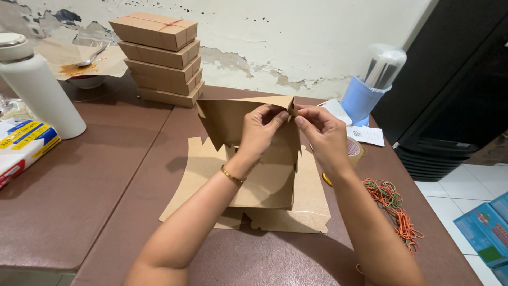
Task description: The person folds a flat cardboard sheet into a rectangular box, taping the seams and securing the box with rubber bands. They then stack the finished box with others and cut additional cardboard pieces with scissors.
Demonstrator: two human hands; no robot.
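A half-folded brown cardboard box [233,119] stands upright over the middle of the brown table [79,185]. My left hand [261,130] pinches its upper edge near the right corner. My right hand [323,135] grips the same corner flap from the right, fingertips almost touching the left hand's. Under the box lie flat brown box blanks [198,169], spread on the table.
A stack of folded brown boxes [161,58], the top one tied with a red band, stands at the back. A white bottle [37,85] and a packet [21,148] are at left. Rubber bands [394,204], a tape roll [355,150] and a blue blender [370,82] are at right.
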